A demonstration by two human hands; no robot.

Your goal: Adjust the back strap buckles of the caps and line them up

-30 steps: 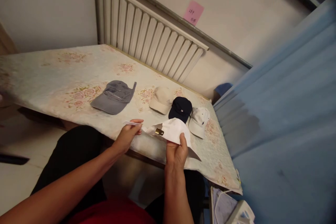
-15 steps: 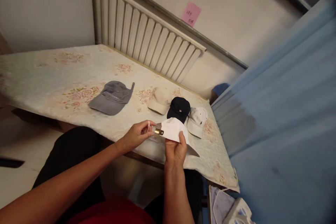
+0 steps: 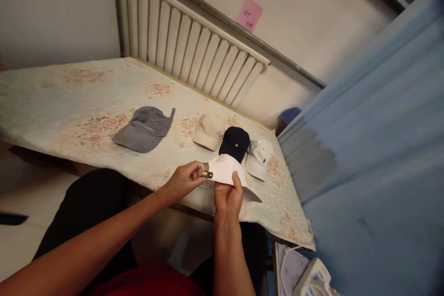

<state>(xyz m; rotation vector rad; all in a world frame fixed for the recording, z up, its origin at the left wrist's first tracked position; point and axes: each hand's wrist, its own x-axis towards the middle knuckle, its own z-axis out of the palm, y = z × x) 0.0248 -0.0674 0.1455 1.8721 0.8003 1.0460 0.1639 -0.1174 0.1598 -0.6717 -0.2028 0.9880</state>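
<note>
Both my hands hold a white cap [image 3: 227, 170] above the near edge of the table [image 3: 69, 97]. My left hand [image 3: 182, 181] pinches the cap's strap beside its brass buckle [image 3: 207, 175]. My right hand [image 3: 228, 197] grips the cap's fabric from below, thumb on top. The cap's brim sticks out to the right under my right hand. Just beyond lie a navy cap [image 3: 233, 143], a beige cap [image 3: 208, 131] and another white cap [image 3: 258, 158]. A grey cap [image 3: 144, 128] lies flat further left.
The table carries a pale floral cloth and slants toward a white radiator [image 3: 187, 46] on the wall, with a pink note [image 3: 249, 14] above it. A blue curtain [image 3: 374, 148] fills the right side. A white appliance [image 3: 312, 277] shows at the bottom right.
My left hand has drawn the loose strap end in from the left to the buckle and now pinches it there. My right hand has kept its hold on the cap.
</note>
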